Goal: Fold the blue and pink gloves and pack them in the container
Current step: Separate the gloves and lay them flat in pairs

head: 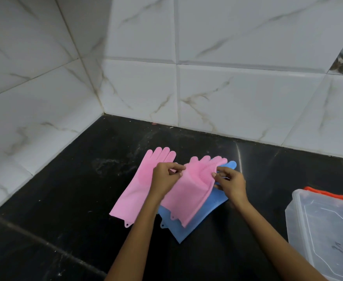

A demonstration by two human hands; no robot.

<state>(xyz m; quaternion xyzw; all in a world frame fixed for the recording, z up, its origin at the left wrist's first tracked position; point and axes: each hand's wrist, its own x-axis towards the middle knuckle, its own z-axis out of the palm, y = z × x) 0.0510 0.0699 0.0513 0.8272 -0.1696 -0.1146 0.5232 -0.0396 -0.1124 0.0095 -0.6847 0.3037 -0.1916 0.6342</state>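
Here both hands pinch pink glove.

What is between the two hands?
In the head view, the second pink glove stretches between the left hand and the right hand. Both pinch its edges. It lies over a blue glove.

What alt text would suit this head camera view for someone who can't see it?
Two hands, left hand and right hand, pinch a pink glove lying over blue gloves on a black counter. Another pink glove lies left; a clear container sits right.
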